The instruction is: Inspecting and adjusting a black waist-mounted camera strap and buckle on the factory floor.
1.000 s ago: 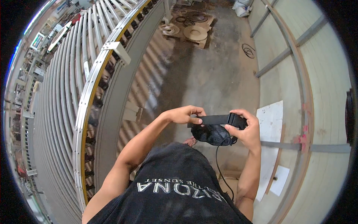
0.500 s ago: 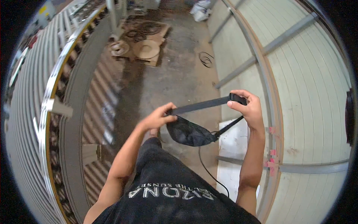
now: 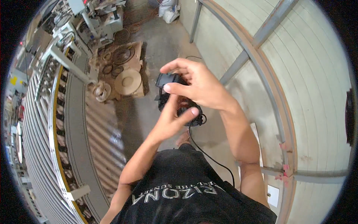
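A small black belt bag (image 3: 195,120) is bunched up in front of me, between my two hands. My right hand (image 3: 203,84) comes over the top and closes on its black strap (image 3: 167,79), thumb on the near side and fingers on the far side. Just below, my left hand (image 3: 167,121) is wrapped about the bag, with its thumb across the near side. Part of the left fingers and much of the bag are hidden behind the hands. From beneath the bag a black cable (image 3: 213,159) runs down toward my right side.
On my left runs a long machine with a metal rail (image 3: 56,149) and ribbed grey panels. Ahead on the floor, a wooden board (image 3: 138,56) carries rings and round discs. A panelled wall (image 3: 309,74) with steel beams stands at the right. White bags (image 3: 169,11) lie far ahead.
My hands, earlier apart with the strap stretched between them, have come together. The right hand moved left and the strap is now gathered with the bag. My view has turned to the right.
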